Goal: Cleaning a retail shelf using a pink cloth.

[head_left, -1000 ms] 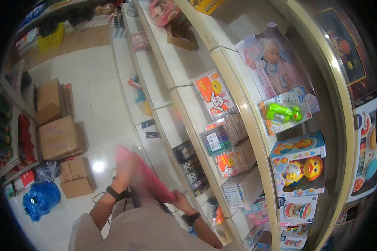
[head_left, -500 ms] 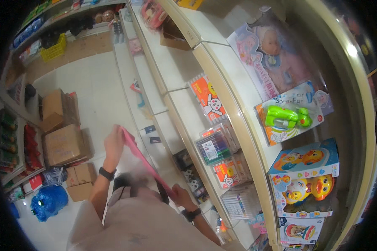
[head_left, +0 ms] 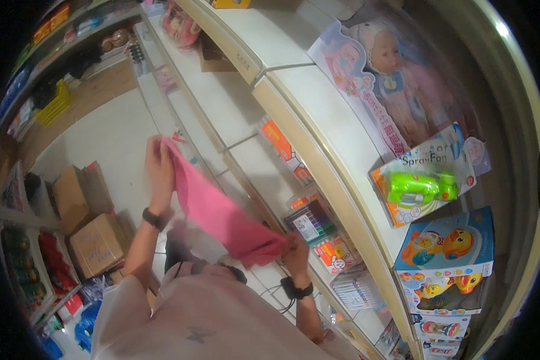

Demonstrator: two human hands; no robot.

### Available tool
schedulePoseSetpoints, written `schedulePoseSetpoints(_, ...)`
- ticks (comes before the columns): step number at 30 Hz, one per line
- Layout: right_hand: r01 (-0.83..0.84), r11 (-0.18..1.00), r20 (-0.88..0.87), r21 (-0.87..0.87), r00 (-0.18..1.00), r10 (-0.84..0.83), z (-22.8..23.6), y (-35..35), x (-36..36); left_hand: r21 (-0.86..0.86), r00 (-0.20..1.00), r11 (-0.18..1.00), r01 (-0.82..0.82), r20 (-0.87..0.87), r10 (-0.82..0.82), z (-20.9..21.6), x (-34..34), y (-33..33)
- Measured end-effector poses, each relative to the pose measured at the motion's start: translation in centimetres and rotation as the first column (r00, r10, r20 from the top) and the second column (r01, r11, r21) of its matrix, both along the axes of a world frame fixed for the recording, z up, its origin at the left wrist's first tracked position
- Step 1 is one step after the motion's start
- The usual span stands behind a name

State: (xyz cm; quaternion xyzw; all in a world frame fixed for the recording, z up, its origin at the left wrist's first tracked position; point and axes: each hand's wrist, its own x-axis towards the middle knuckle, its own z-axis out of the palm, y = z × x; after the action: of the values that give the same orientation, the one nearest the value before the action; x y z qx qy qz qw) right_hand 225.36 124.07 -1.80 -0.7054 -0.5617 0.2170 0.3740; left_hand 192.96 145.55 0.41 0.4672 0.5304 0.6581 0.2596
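Note:
A pink cloth [head_left: 222,219] is stretched between my two hands in front of my body, its face spread out and slightly blurred. My left hand [head_left: 161,168] is closed on its upper left end. Farther down and to the right, my right hand [head_left: 294,255] grips the other end, close to the lower shelves. Each wrist wears a dark band. Nearest to my right hand on the shelf are a pack of coloured pens [head_left: 309,222] and an orange package with a rabbit picture [head_left: 335,255].
Tiered shelves on the right hold a boxed baby doll [head_left: 396,84], a green spray fan toy [head_left: 423,189] on a card and a boxed duck toy [head_left: 444,258]. Cardboard boxes [head_left: 99,245] stand on the floor at left, and a yellow basket [head_left: 54,105] lies farther back.
Both hands have risen, the right one also moving right. The cloth has gone from a narrow taut strip to a wide spread sheet. My view has shifted slightly.

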Motion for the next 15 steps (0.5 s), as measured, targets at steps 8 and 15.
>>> schedulePoseSetpoints(8,0.401,0.86,0.106,0.317,0.886,-0.452,1.7,15.5,-1.4,0.184,0.969,0.962,0.202,-0.183,-0.168,1.1,3.8,19.7)
schedulePoseSetpoints(15,0.025,0.998,0.406,-0.055,0.914,0.0,-3.6,21.2,-12.6,-0.05,0.438,0.872,0.488,-0.849,-0.294,-13.0,4.6,20.1)
